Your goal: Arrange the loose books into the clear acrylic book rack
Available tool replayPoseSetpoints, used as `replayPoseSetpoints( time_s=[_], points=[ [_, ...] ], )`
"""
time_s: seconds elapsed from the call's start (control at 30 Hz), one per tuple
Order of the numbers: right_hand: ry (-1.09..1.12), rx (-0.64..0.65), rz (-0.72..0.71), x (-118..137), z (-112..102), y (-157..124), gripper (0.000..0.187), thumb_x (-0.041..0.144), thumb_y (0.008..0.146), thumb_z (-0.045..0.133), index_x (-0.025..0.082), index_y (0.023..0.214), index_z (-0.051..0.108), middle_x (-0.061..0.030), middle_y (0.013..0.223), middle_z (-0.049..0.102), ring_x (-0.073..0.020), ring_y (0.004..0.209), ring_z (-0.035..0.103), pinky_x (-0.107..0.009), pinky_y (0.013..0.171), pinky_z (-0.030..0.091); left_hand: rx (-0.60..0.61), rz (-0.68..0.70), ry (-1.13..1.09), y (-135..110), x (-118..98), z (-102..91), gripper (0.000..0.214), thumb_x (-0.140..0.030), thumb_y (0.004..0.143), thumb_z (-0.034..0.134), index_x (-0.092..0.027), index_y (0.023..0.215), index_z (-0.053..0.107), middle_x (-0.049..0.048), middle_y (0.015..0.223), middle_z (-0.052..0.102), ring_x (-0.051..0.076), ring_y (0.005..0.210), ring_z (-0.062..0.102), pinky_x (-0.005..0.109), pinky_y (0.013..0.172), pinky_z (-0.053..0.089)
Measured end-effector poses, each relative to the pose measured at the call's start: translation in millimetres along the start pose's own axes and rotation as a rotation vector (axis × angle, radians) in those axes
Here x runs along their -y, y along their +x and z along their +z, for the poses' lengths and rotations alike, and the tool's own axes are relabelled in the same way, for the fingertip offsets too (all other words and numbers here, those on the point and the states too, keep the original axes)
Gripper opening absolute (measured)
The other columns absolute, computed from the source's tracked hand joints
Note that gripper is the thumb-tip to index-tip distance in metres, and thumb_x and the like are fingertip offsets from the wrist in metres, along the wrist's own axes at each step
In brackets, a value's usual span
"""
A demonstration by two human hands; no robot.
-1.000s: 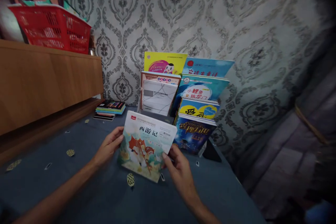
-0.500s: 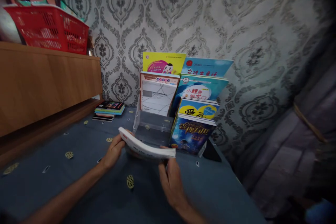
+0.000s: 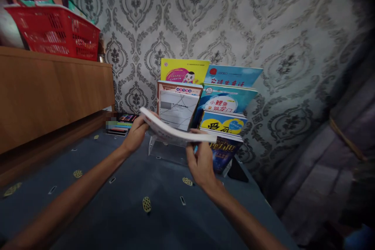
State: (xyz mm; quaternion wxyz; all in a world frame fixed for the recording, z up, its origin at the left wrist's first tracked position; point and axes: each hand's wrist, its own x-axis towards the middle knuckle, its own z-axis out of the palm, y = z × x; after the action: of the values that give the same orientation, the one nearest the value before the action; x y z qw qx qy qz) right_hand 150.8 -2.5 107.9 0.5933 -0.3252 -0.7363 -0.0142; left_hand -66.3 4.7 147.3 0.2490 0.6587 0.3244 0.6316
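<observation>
A white-edged paperback book (image 3: 178, 134) is held level in front of me, bent slightly, its spine side facing me. My left hand (image 3: 137, 133) grips its left end, and my right hand (image 3: 202, 160) pinches it near the right end. Behind and below the book stands a clear plastic book rack (image 3: 166, 151), its front left tier showing bare. A white-grey book (image 3: 178, 111) leans in the tier behind that. On the rack's right side, a dark blue book (image 3: 225, 150) is partly covered by the held book.
Further back stand a yellow book (image 3: 184, 68), a teal book (image 3: 225, 97) and several others, against a patterned wall (image 3: 196, 8). A small book stack (image 3: 121, 127) lies at the left. A red basket (image 3: 58, 33) sits on a wooden cabinet (image 3: 55, 90); a grey curtain (image 3: 319, 156) hangs at the right.
Both hands have carried the book up, forward and a little to the right, toward the rack. It now overlaps the white-grey book and the dark blue book.
</observation>
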Motion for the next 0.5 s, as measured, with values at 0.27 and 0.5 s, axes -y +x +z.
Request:
replayPoseSetpoints(
  time_s=[0.27,0.5],
  points=[
    [-0.072,-0.104,-0.119,-25,1,77,0.035,0.025,0.092,0.041,0.019,0.126,0.048,-0.0119,0.104,0.059,-0.0276,0.094,0.058,-0.051,0.088,0.050,-0.056,0.246,-0.088,82,-10,9.1,0.023,-0.018,0.067,0.049,-0.018,0.083,0.065,0.0009,0.083,0.066,0.020,0.089,0.059,0.033,0.085,0.048],
    [-0.089,-0.051,-0.098,-55,6,85,0.028,0.030,0.092,0.040,0.019,0.117,0.048,-0.0114,0.095,0.059,-0.0291,0.089,0.058,-0.053,0.084,0.051,-0.063,0.301,-0.133,108,13,13.6,0.032,-0.016,0.062,0.046,-0.017,0.086,0.067,0.0019,0.088,0.070,0.023,0.103,0.062,0.037,0.093,0.051]
  ],
)
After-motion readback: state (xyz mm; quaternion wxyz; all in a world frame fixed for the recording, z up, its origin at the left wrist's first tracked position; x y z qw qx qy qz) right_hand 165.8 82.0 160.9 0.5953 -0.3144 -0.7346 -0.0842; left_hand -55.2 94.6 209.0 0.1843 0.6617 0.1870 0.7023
